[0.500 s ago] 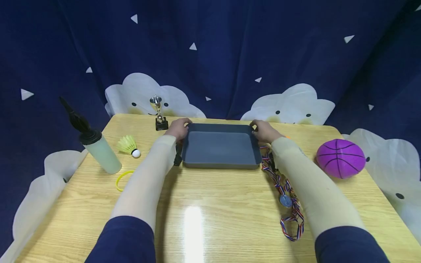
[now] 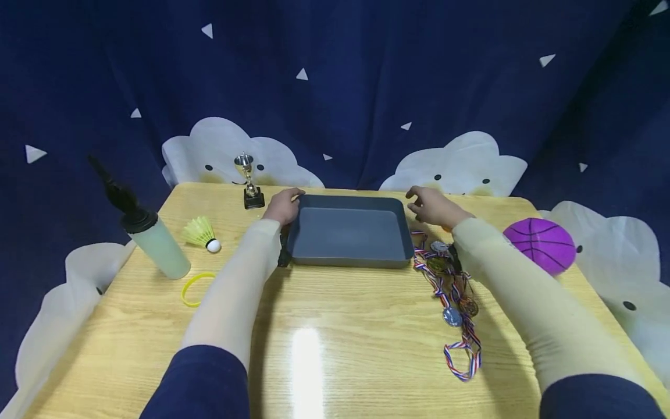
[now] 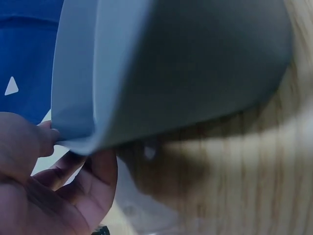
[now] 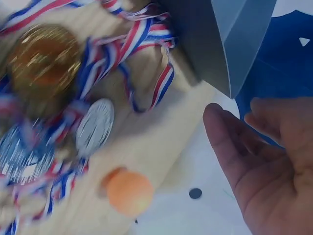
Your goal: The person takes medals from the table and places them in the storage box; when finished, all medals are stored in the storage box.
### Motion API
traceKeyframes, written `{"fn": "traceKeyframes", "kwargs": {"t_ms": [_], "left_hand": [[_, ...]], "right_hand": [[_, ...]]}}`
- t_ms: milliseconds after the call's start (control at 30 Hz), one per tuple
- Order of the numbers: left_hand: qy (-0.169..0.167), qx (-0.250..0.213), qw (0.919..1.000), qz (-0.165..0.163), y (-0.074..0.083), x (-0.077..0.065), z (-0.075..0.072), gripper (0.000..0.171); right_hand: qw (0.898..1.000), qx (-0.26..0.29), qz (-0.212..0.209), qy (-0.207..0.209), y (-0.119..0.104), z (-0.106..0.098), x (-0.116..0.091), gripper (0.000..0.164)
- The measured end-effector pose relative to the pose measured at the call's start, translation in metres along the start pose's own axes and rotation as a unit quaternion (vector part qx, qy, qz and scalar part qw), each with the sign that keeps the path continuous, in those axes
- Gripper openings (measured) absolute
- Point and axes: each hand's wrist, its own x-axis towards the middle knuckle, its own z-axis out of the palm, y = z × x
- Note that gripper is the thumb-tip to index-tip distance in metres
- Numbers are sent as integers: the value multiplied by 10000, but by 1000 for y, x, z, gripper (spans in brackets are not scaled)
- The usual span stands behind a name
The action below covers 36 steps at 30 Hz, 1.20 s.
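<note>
A shallow dark grey rectangular tray [image 2: 350, 233] lies toward the back middle of the table. My left hand [image 2: 282, 206] pinches its left rim near the far corner; in the left wrist view the thumb is above the rim and fingers [image 3: 100, 181] are below. Off the tray's right side, my right hand [image 2: 433, 206] hovers with relaxed, slightly bent fingers and holds nothing. Beneath and in front of that hand lies a heap of medals [image 2: 452, 316] on striped ribbons. An orange ball [image 4: 129, 193] sits near them in the right wrist view.
At the left stand a pale green bottle [image 2: 162, 250] with a black top and a small trophy cup [image 2: 253, 199]. A yellow shuttlecock [image 2: 199, 233] and yellow wristband [image 2: 186, 291] lie between bottle and left arm. A purple basketball [image 2: 541, 244] sits at the right.
My right hand has let go of the tray's right rim and moved a little to the right, uncovering more medals. The left hand keeps its grip on the left rim.
</note>
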Motion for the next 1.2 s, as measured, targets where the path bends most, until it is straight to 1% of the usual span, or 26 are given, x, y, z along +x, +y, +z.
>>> {"fn": "traceKeyframes", "kwargs": {"t_ms": [100,200,333,467,533,667,800,933,1000,1067,1133,1200], "left_hand": [[-9,-61,10000,74,-3,0,1,44],[-100,-200,9997,35,-4,-1,1,44],[-209,-371,9990,-148,-6,-3,1,45],[-199,-416,9988,-152,-8,-2,1,45],[-211,-515,9983,-149,-9,-1,1,45],[-245,-689,9972,-160,-9,-1,2,45],[-257,-802,9964,-137,-10,-1,2,45],[-314,-1061,9937,-183,-10,-1,3,45],[-329,-1151,9926,-198,-11,-1,4,46],[-306,-1197,9921,-211,-11,-1,4,45],[-239,-1195,9923,-209,-12,-1,5,45],[-140,-1166,9929,-167,-13,-1,7,45]], "right_hand": [[9995,-187,-263,-78,4,-7,-18,32],[9977,-446,-486,-177,12,-9,-38,26],[9944,-827,-611,-252,23,1,-59,23],[9913,-1114,-625,-303,34,16,-72,21],[9894,-1255,-675,-293,38,22,-75,20],[9890,-1238,-799,-117,44,27,-77,22],[9869,-1298,-952,84,45,27,-76,16],[9853,-1452,-878,209,46,25,-77,14],[9860,-1480,-737,214,47,20,-79,16],[9883,-1388,-597,228,45,12,-79,16],[9902,-1236,-579,298,42,0,-77,14],[9916,-1029,-662,410,38,-15,-74,10]]}}
